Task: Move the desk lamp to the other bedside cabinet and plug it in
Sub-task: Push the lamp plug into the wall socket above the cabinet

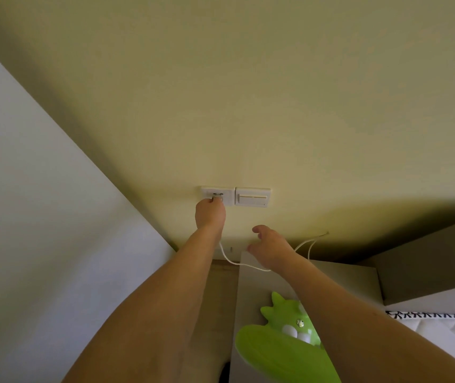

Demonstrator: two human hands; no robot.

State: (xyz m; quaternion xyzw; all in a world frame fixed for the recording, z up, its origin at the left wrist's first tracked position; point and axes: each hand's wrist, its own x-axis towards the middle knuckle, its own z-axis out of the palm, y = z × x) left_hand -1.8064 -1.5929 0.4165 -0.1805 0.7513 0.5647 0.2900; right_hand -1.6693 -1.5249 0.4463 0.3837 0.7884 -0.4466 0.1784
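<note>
Head view: left hand (210, 214) at 12 o'clock, fingers pinching plug (217, 198) against wall socket (217, 195). Right hand (269, 248) at 1 o'clock, fingers relaxed open over white cord (233, 261). Green desk lamp (287, 341) on bedside cabinet (262, 277), 5 o'clock. Light switch (252, 197) just right of socket.

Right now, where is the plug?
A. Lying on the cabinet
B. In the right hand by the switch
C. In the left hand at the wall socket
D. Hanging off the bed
C: the left hand holds the plug at the socket; the right hand hovers open, holding nothing.
</note>
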